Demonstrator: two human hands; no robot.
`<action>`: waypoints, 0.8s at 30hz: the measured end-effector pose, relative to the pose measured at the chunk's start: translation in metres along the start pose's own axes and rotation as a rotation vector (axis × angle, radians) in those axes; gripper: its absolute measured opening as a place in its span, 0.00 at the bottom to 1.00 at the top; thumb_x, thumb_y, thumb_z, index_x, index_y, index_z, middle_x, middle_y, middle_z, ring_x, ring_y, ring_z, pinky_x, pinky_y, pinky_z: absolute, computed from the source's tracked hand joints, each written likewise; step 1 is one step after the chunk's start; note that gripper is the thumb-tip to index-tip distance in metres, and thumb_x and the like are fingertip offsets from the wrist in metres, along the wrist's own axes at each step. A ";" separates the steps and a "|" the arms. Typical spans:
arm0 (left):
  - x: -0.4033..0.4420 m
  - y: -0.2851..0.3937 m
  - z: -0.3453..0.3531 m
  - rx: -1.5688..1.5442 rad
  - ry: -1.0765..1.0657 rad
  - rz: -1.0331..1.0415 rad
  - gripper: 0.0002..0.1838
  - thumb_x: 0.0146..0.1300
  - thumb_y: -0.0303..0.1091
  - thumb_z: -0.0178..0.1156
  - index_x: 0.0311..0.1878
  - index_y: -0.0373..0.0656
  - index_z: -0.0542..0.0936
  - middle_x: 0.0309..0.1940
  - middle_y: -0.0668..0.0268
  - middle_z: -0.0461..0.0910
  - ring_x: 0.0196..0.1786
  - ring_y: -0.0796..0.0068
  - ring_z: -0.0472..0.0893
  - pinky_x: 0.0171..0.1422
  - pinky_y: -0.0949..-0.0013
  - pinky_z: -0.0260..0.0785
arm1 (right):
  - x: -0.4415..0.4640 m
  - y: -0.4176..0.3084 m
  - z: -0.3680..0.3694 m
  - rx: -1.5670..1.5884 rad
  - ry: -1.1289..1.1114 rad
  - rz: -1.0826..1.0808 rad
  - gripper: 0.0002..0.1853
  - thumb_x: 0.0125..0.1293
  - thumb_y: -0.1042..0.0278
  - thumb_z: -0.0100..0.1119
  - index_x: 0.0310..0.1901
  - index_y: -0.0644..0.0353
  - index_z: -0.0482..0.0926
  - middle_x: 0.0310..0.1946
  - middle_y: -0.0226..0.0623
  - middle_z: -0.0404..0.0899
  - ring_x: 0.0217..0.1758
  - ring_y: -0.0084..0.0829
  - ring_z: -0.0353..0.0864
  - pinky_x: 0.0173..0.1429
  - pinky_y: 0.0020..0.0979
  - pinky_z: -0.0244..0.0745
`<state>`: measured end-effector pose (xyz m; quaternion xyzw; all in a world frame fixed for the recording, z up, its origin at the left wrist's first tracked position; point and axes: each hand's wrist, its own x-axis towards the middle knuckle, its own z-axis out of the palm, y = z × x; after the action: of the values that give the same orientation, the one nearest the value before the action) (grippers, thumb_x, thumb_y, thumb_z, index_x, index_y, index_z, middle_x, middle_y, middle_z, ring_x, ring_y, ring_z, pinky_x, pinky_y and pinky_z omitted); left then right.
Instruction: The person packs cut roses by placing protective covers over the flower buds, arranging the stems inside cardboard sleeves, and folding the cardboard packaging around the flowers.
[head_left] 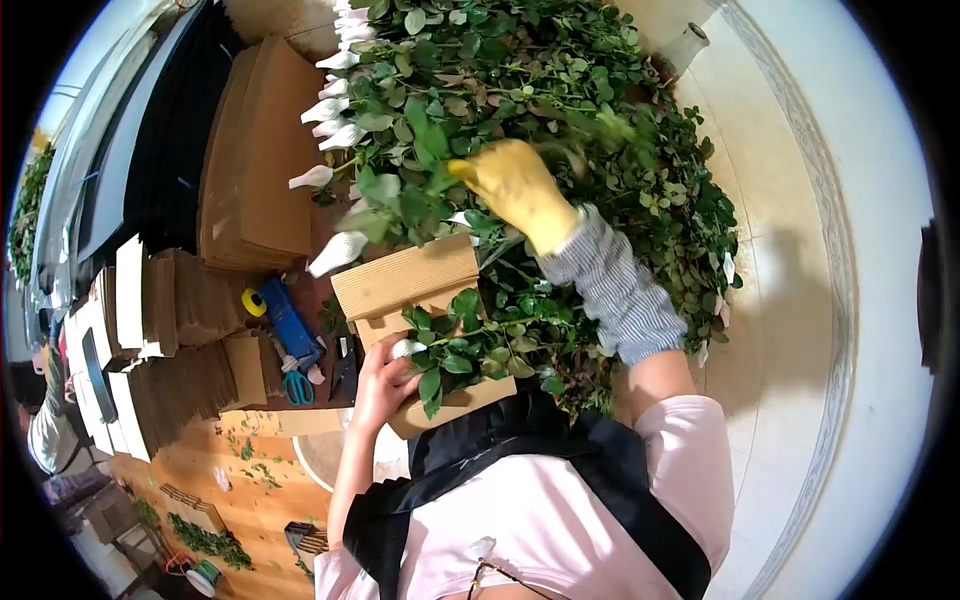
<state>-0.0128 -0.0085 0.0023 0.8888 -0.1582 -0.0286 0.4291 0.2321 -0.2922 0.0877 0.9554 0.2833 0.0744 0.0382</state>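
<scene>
My right hand (515,190), in a yellow glove with a striped sleeve, is closed around the leafy stem of a rose. The leaves near it are blurred by motion. A white-wrapped rose bud (338,253) points down-left below those leaves; it seems to belong to the held stem. My bare left hand (385,380) has its fingers curled at the white head of another rose (408,349), which lies with its leaves on a folded corrugated cardboard sheet (410,285). The stem runs right into the foliage.
A large pile of leafy roses (520,80) covers the table, white-wrapped heads to the left. Left stand cardboard stacks (258,150), a blue tape dispenser (290,315) and teal-handled scissors (298,388). A glass bottle (685,48) stands at top right. Another person (55,430) shows far left.
</scene>
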 end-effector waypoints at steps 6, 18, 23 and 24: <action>0.001 0.005 -0.003 -0.121 -0.005 -0.159 0.34 0.46 0.25 0.77 0.60 0.40 0.77 0.57 0.51 0.76 0.57 0.45 0.77 0.59 0.54 0.73 | -0.128 -0.033 -0.044 0.308 -0.222 0.050 0.09 0.66 0.68 0.65 0.47 0.51 0.84 0.20 0.28 0.79 0.21 0.27 0.80 0.29 0.33 0.78; 0.023 0.035 -0.027 0.575 -0.254 0.258 0.24 0.52 0.27 0.69 0.56 0.40 0.80 0.58 0.53 0.74 0.60 0.45 0.73 0.65 0.54 0.69 | -0.179 -0.090 0.068 0.449 -0.075 0.048 0.06 0.62 0.65 0.63 0.40 0.48 0.85 0.25 0.35 0.82 0.30 0.41 0.84 0.34 0.44 0.77; 0.016 0.007 -0.007 0.219 -0.199 -0.035 0.19 0.48 0.25 0.67 0.47 0.39 0.81 0.56 0.49 0.70 0.58 0.45 0.72 0.62 0.52 0.68 | -0.197 -0.090 0.082 0.589 -0.071 0.169 0.07 0.65 0.66 0.61 0.43 0.51 0.85 0.30 0.38 0.84 0.35 0.44 0.84 0.39 0.44 0.79; 0.013 0.005 -0.006 0.201 -0.153 -0.031 0.19 0.48 0.24 0.67 0.47 0.38 0.81 0.57 0.49 0.70 0.58 0.45 0.72 0.62 0.53 0.69 | -0.200 -0.088 0.090 0.725 -0.030 0.215 0.08 0.65 0.66 0.62 0.44 0.52 0.85 0.32 0.39 0.84 0.36 0.45 0.84 0.40 0.45 0.79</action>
<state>-0.0003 -0.0114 0.0113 0.9248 -0.1788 -0.0871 0.3242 0.0334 -0.3306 -0.0354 0.9321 0.1889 -0.0408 -0.3063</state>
